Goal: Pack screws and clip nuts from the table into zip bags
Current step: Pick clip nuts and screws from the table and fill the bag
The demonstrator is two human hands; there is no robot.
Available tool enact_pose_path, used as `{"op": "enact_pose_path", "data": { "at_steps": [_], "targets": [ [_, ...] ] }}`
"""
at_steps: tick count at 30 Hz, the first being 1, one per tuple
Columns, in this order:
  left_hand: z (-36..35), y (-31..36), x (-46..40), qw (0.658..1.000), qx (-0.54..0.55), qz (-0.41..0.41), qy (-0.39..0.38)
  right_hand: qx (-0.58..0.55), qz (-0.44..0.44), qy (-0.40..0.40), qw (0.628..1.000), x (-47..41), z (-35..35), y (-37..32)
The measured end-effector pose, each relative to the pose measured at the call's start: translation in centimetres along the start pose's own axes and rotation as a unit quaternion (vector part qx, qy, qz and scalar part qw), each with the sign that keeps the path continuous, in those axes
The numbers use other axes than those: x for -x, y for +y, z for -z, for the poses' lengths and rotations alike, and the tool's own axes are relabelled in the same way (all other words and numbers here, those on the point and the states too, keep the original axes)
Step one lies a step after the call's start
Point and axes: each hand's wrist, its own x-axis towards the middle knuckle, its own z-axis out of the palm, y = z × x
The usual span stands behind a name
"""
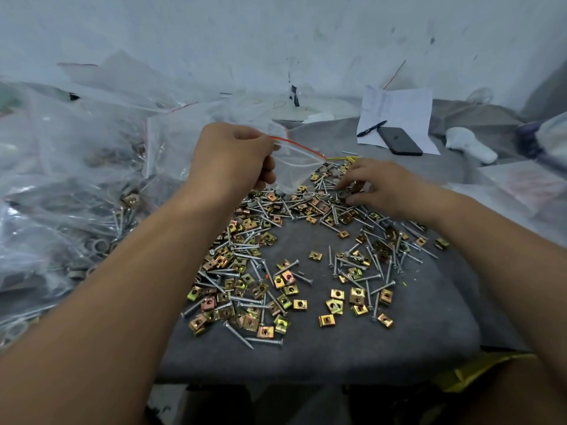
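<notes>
At far left, a heap of clear filled bags (pixel 70 179) covers the grey surface (pixel 306 354); screws, clip nuts and grey rings show through the plastic. Just right of the heap, the left hand (pixel 233 157) is raised above the surface, its grip pinched tight on the red-striped rim of a small clear zip bag (pixel 294 167). The bag hangs open toward the right, its lower end near the pile beneath it. Below and to the right, loose silver screws (pixel 245 300) and brass-coloured clip nuts (pixel 357 296) lie scattered across the middle of the surface, thickest under the bag, with small grey rings (pixel 308 196) mixed in at the far end. Right of the bag, the right hand (pixel 377 187) rests palm down on the far part of the pile, fingers curled among the pieces; whether its grip is clamped on anything cannot be told. Further back on the right lie a sheet of paper (pixel 405 111), a pen (pixel 371 128) and a dark phone (pixel 400 141) on it.
</notes>
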Motion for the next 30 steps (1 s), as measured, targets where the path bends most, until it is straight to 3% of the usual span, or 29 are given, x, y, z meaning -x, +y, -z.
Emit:
{"op": "enact_pose_path", "data": {
  "at_steps": [8, 30],
  "targets": [
    [0.0, -0.2, -0.1, 1.0, -0.002, -0.002, -0.003, 0.071, -0.028, 0.005, 0.997, -0.7, -0.2, -1.2],
    [0.0, 0.0, 0.2, 1.0, -0.002, 0.008, -0.007, 0.079, -0.121, 0.087, 0.986, -1.5, -1.2, -3.0]
  ]
}}
